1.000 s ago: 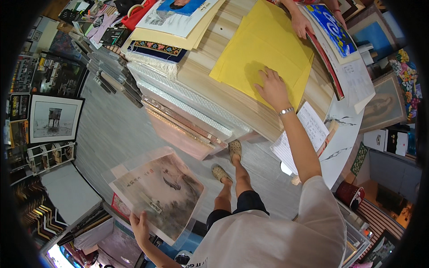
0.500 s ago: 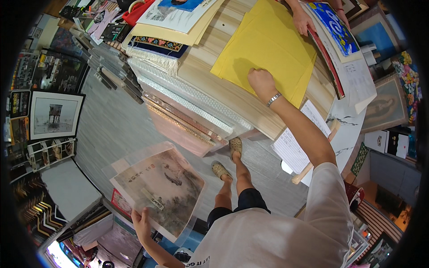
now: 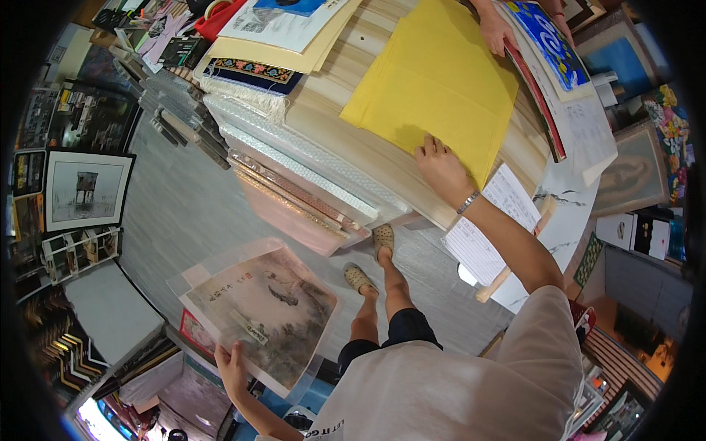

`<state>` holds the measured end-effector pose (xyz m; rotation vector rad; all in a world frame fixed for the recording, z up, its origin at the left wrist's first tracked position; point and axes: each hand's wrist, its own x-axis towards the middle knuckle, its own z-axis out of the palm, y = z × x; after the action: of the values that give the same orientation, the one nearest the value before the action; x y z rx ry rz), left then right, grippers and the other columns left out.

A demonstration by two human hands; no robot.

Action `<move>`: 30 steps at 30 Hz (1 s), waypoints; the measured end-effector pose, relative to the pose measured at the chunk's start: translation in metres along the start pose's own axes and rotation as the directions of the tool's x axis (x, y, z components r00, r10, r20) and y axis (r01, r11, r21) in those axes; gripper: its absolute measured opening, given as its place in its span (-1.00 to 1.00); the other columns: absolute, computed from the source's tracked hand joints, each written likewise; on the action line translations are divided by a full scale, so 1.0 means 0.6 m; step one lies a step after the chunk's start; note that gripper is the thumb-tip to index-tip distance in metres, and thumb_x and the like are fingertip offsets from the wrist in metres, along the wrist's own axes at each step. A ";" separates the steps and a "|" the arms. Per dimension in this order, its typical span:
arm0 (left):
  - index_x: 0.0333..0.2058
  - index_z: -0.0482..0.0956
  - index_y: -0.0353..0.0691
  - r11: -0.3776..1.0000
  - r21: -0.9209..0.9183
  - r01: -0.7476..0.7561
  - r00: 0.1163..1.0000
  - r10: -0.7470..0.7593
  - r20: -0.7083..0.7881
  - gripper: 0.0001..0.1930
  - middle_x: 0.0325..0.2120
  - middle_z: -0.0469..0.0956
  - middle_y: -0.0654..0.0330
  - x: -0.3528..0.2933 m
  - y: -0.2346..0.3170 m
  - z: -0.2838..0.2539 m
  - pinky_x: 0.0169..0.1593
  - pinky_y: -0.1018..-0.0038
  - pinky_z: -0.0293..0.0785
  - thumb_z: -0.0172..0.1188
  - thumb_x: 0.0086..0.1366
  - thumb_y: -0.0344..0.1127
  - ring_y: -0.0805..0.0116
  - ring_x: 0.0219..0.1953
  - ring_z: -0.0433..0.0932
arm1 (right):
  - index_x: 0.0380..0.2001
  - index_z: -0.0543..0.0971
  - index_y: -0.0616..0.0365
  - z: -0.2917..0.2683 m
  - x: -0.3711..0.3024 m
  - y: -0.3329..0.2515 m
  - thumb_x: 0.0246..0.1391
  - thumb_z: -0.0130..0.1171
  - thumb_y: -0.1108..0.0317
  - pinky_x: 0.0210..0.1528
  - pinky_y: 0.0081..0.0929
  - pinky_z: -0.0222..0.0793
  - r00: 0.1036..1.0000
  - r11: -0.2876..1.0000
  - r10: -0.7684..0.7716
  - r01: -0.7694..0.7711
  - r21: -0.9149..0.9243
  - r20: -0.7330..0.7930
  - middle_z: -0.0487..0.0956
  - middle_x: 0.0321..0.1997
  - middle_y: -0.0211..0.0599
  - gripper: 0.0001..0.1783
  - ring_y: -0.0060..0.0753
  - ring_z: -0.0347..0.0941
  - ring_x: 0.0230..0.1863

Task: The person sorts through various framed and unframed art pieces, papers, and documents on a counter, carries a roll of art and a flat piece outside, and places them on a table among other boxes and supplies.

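My left hand (image 3: 233,367) is closed on the near edge of a landscape picture (image 3: 283,294) in a clear plastic sleeve, hanging tilted above the floor at lower left. A small paper label lies on the picture. My right hand (image 3: 443,170), with a metal-band watch on the wrist, rests at the near edge of a stack of large yellow sheets (image 3: 441,81) on the wood-grain table (image 3: 323,106). Its fingers are loosely bent and apart, with the tips over the sheets. I see nothing held in it.
Another person's hand (image 3: 498,33) grips a red-edged board (image 3: 535,99) at the far right of the table. Lined paper (image 3: 482,246) lies right of my right hand. Wrapped panels (image 3: 294,176) lean against the table's left side. A framed picture (image 3: 87,187) stands far left.
My right hand has drawn back toward me on the yellow sheets and loosened from a fist. The sheets' edges lie more nearly together. My left hand has barely moved.
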<state>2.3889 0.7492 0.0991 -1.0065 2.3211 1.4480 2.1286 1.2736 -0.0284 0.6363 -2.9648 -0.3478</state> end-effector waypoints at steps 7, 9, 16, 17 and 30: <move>-0.03 0.49 -0.34 0.999 0.029 0.027 0.999 -0.025 -0.036 -0.73 -0.27 0.53 0.28 -0.001 0.010 0.015 -0.16 0.54 0.36 0.15 0.38 -0.32 0.52 -0.25 0.44 | -0.05 0.50 0.32 -0.032 0.008 0.032 0.17 0.18 0.13 -0.02 -0.10 0.49 0.796 0.592 0.580 -0.559 0.581 0.173 0.49 0.04 0.15 -0.54 0.12 0.48 0.03; -0.05 0.49 -0.34 0.990 0.115 0.086 0.992 -0.075 -0.099 -0.75 -0.27 0.53 0.28 -0.010 0.016 0.015 -0.15 0.54 0.37 0.15 0.38 -0.32 0.52 -0.25 0.44 | 0.10 0.41 0.26 0.009 -0.019 0.079 0.15 0.16 -0.09 0.08 -0.01 0.40 0.574 0.472 0.808 -0.764 0.441 0.129 0.39 0.16 0.23 -0.33 0.23 0.37 0.14; -0.06 0.49 -0.33 1.000 -0.001 -0.018 1.000 0.018 0.006 -0.77 -0.31 0.56 0.29 0.007 0.039 0.020 -0.20 0.54 0.38 0.15 0.38 -0.33 0.52 -0.29 0.45 | 0.36 0.22 -0.01 0.077 -0.022 0.094 0.01 0.01 -0.51 0.32 0.22 0.04 0.498 0.475 0.854 -0.865 0.164 0.151 0.17 0.35 0.29 0.04 0.45 0.03 0.37; -0.06 0.49 -0.32 1.000 -0.001 -0.016 1.000 0.016 0.014 -0.77 -0.31 0.56 0.29 0.008 0.038 0.019 -0.21 0.54 0.38 0.15 0.38 -0.34 0.52 -0.30 0.46 | 0.37 0.22 -0.01 0.070 -0.016 0.079 0.01 0.01 -0.51 0.33 0.22 0.01 0.509 0.485 0.848 -0.857 0.171 0.146 0.16 0.36 0.28 0.04 0.45 0.02 0.38; -0.06 0.47 -0.38 0.952 0.073 -0.298 0.953 0.293 0.073 -0.76 -0.30 0.57 0.24 -0.028 0.107 0.025 -0.21 0.53 0.39 0.14 0.35 -0.40 0.51 -0.32 0.44 | 0.37 0.20 0.07 0.039 -0.028 -0.019 0.04 0.11 -0.39 0.41 0.20 -0.11 0.474 0.391 0.864 -0.844 0.367 0.169 0.10 0.39 0.38 0.01 0.47 0.00 0.39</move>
<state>2.3568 0.7869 0.1458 -0.6005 2.5466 1.4440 2.1451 1.2751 -0.0543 -0.9340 -2.8108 0.3956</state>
